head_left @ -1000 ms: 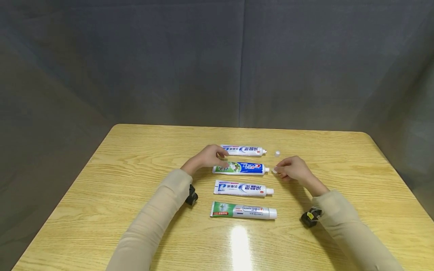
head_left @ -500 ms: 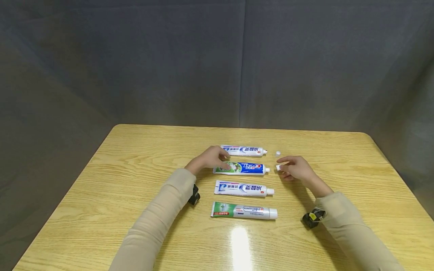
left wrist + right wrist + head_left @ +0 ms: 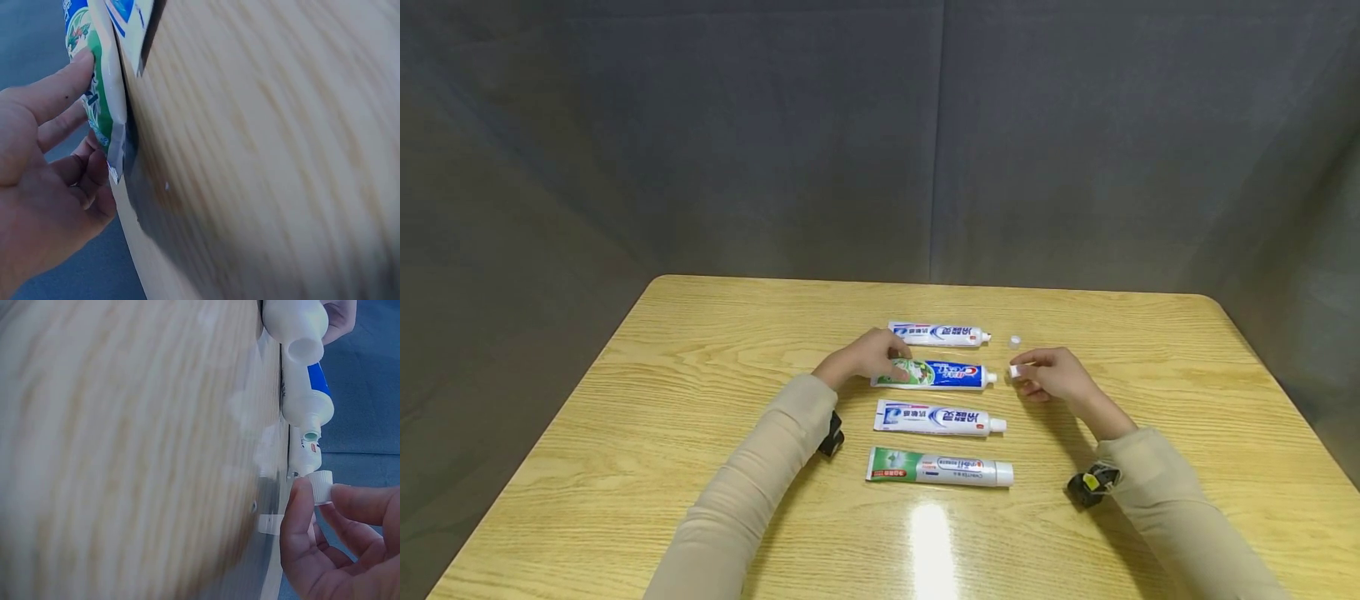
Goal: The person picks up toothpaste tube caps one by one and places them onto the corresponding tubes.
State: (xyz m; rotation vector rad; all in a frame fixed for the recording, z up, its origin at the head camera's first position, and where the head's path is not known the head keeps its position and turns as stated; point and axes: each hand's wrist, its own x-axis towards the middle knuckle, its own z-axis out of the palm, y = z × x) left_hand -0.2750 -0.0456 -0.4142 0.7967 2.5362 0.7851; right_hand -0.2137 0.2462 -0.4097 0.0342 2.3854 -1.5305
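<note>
In the head view my left hand (image 3: 872, 353) holds the blue and green toothpaste tube (image 3: 957, 375) by its flat end. The left wrist view has the thumb (image 3: 80, 65) on the printed face, the other fingers along the far side. This tube lies flat with its nozzle (image 3: 311, 434) bare. Just right of the nozzle, my right hand (image 3: 1060, 375) pinches a small ribbed white cap (image 3: 321, 487) between thumb and fingertip, apart from the tube. Behind lies a white toothpaste tube (image 3: 936, 334), uncapped, and a loose white cap (image 3: 1015, 341) sits beside its nozzle.
Nearer the person lie two capped tubes, a white and blue one (image 3: 932, 418) and a green and silver one (image 3: 940, 467). All rest on a wooden table (image 3: 625, 467), a dark curtain (image 3: 775, 150) behind it. Light glares off the front middle.
The right hand has drawn the white cap slightly right, away from the nozzle, and turned it. The left hand has shifted slightly right on the tube, which stays in place.
</note>
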